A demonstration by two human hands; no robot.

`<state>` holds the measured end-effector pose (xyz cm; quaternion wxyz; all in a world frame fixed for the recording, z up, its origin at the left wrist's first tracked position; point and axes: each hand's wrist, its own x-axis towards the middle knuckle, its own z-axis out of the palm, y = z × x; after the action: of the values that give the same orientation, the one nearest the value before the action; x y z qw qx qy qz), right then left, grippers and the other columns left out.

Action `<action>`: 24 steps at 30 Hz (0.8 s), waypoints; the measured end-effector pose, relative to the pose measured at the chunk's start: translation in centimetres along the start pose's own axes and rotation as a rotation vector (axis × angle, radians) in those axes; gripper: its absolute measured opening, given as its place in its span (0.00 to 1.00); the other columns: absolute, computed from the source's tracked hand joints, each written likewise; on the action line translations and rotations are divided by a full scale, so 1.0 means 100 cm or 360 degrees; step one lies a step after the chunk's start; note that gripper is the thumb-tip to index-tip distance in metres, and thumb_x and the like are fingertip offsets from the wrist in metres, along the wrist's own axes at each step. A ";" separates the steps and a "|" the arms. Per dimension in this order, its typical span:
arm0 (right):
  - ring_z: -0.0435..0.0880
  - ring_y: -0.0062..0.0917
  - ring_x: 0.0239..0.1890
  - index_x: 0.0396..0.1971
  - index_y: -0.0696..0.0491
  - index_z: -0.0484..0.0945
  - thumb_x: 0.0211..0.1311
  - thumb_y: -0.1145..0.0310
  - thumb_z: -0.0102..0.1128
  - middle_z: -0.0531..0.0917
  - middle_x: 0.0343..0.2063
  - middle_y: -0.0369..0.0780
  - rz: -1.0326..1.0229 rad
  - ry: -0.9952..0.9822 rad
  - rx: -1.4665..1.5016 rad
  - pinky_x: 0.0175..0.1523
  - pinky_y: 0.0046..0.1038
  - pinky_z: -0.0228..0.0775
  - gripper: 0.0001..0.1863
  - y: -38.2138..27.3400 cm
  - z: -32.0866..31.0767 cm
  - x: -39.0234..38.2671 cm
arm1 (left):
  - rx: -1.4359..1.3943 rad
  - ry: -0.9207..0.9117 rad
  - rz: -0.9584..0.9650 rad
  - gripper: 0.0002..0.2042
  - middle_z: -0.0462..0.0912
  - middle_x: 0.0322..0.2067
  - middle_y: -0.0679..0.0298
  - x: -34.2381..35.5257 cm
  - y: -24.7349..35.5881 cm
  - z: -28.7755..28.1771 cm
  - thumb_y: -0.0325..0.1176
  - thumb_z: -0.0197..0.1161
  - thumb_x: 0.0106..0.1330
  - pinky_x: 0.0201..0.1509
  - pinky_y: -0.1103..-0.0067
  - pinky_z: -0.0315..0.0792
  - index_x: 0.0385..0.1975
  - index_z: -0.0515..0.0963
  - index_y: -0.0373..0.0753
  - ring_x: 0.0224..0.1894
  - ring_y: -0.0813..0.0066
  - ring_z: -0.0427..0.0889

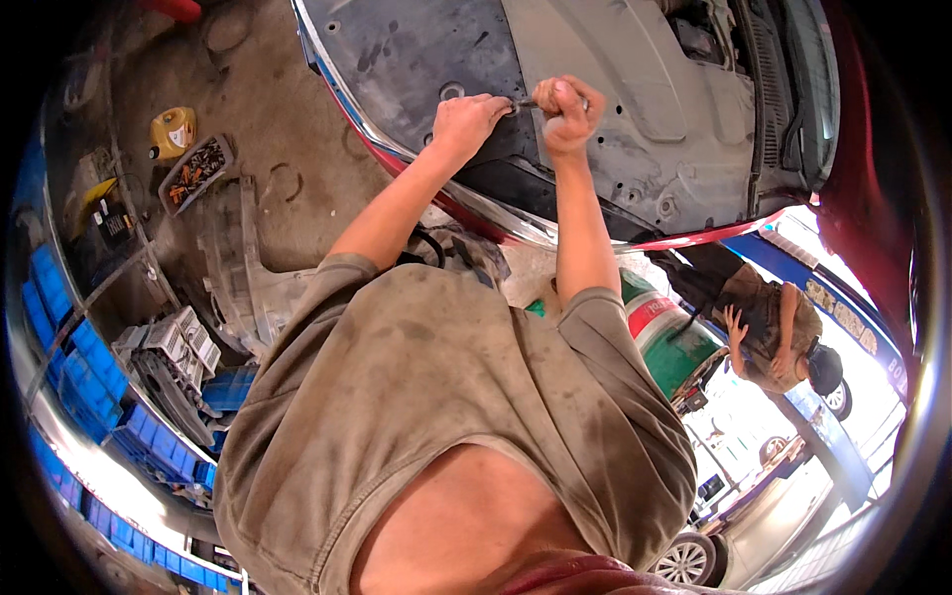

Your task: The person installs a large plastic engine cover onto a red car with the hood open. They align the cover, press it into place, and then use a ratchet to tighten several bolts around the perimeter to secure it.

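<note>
Evidently the work centres on a small dark hand tool [527, 102], which sits over the seam where the black panel [416, 50] meets the grey panel [635, 109] at the front of a red car. The person's right hand [570, 114] is curled into a fist around its handle, while the left hand [466, 127] reaches its fingertips to the tool's other end; whether they pinch it or merely steady it cannot be told. Both panels lie in place on the car, so the job appears to be midway at one fixing point. Several dark spots dot the grey panel, too small to show whether they are filled or bare, so how many points are left is unclear, as is whether the tool is loosening or tightening. Farther out, writing shows in places: a label on the yellow jug [177, 131] beside a tray [205, 191] of small parts, pale marks on a black box [112, 220], light lettering on the red band of a green drum [679, 357], and large letters on a blue sign [841, 309] beyond a co-worker [769, 327].
</note>
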<state>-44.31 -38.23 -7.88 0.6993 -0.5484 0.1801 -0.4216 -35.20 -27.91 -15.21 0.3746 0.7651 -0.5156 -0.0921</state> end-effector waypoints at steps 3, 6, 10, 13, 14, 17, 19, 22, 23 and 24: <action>0.63 0.19 0.15 0.23 0.62 0.72 0.58 0.74 0.54 0.67 0.12 0.36 -0.0184 -0.0021 0.0017 0.23 0.25 0.56 0.08 0.001 -0.001 -0.002 | -0.0038 0.0013 0.0005 0.09 0.84 0.29 0.68 0.000 -0.001 0.000 0.44 0.61 0.61 0.31 0.71 0.76 0.34 0.85 0.50 0.29 0.63 0.83; 0.63 0.19 0.15 0.23 0.62 0.72 0.58 0.74 0.53 0.67 0.11 0.36 -0.0180 0.0046 0.0107 0.23 0.25 0.56 0.07 0.001 0.003 -0.002 | -0.0043 -0.0047 -0.0024 0.09 0.84 0.29 0.67 0.002 -0.002 0.000 0.43 0.60 0.62 0.31 0.71 0.76 0.34 0.85 0.50 0.29 0.62 0.83; 0.63 0.19 0.15 0.19 0.61 0.70 0.57 0.73 0.55 0.65 0.10 0.35 -0.0223 -0.0040 0.0151 0.23 0.25 0.55 0.10 -0.004 0.004 0.000 | -0.0036 -0.0036 -0.0009 0.09 0.84 0.29 0.66 0.003 -0.002 0.001 0.42 0.60 0.62 0.32 0.70 0.76 0.34 0.85 0.50 0.30 0.61 0.83; 0.53 0.20 0.14 0.11 0.54 0.57 0.59 0.67 0.50 0.58 0.09 0.35 -0.0155 -0.0046 -0.0273 0.25 0.28 0.49 0.19 -0.004 0.003 -0.001 | -0.0003 -0.0064 0.0011 0.08 0.84 0.28 0.66 0.003 -0.002 0.000 0.41 0.61 0.61 0.32 0.71 0.75 0.35 0.85 0.50 0.29 0.62 0.82; 0.53 0.20 0.14 0.11 0.54 0.58 0.59 0.68 0.50 0.59 0.09 0.35 -0.0144 0.0053 -0.0220 0.25 0.28 0.50 0.19 -0.003 0.002 -0.002 | -0.0050 -0.0064 0.0005 0.08 0.84 0.29 0.66 0.002 -0.002 0.000 0.42 0.61 0.61 0.32 0.71 0.76 0.35 0.85 0.50 0.29 0.62 0.82; 0.65 0.19 0.15 0.13 0.60 0.66 0.56 0.71 0.56 0.68 0.11 0.37 -0.0113 0.0094 0.0067 0.22 0.24 0.54 0.16 0.001 -0.001 -0.004 | -0.0138 -0.0052 0.0028 0.09 0.85 0.30 0.65 0.002 -0.007 -0.002 0.42 0.61 0.62 0.33 0.70 0.76 0.36 0.85 0.50 0.30 0.61 0.83; 0.65 0.20 0.15 0.13 0.60 0.66 0.55 0.72 0.57 0.70 0.12 0.37 -0.0174 0.0023 0.0026 0.22 0.24 0.55 0.15 0.003 -0.002 -0.006 | -0.0142 -0.0097 0.0008 0.09 0.85 0.30 0.66 0.002 -0.010 -0.003 0.42 0.61 0.61 0.33 0.71 0.76 0.37 0.85 0.50 0.30 0.62 0.83; 0.60 0.21 0.15 0.26 0.59 0.69 0.58 0.72 0.52 0.64 0.13 0.36 -0.0234 0.0000 -0.0180 0.25 0.28 0.55 0.06 0.004 -0.004 -0.007 | -0.0153 -0.0109 0.0048 0.09 0.85 0.30 0.67 0.001 -0.013 -0.002 0.42 0.61 0.61 0.34 0.71 0.76 0.37 0.85 0.50 0.31 0.62 0.83; 0.57 0.22 0.15 0.31 0.58 0.70 0.60 0.72 0.49 0.61 0.13 0.36 -0.0144 -0.0116 -0.0339 0.26 0.29 0.54 0.05 0.003 -0.004 -0.008 | -0.0193 -0.0077 0.0025 0.09 0.85 0.31 0.66 0.001 -0.014 -0.002 0.42 0.61 0.61 0.34 0.71 0.77 0.36 0.85 0.49 0.31 0.62 0.83; 0.58 0.22 0.16 0.35 0.57 0.71 0.60 0.72 0.50 0.62 0.13 0.36 -0.0297 -0.0072 -0.0249 0.26 0.30 0.55 0.06 0.004 -0.004 -0.008 | -0.0233 -0.0063 0.0027 0.09 0.85 0.31 0.65 0.002 -0.014 -0.002 0.41 0.62 0.61 0.34 0.71 0.77 0.36 0.85 0.49 0.31 0.62 0.83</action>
<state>-44.88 -37.86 -8.55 0.6161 -0.6249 0.1448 -0.4571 -34.00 -27.71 -15.96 0.4200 0.7294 -0.5212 -0.1414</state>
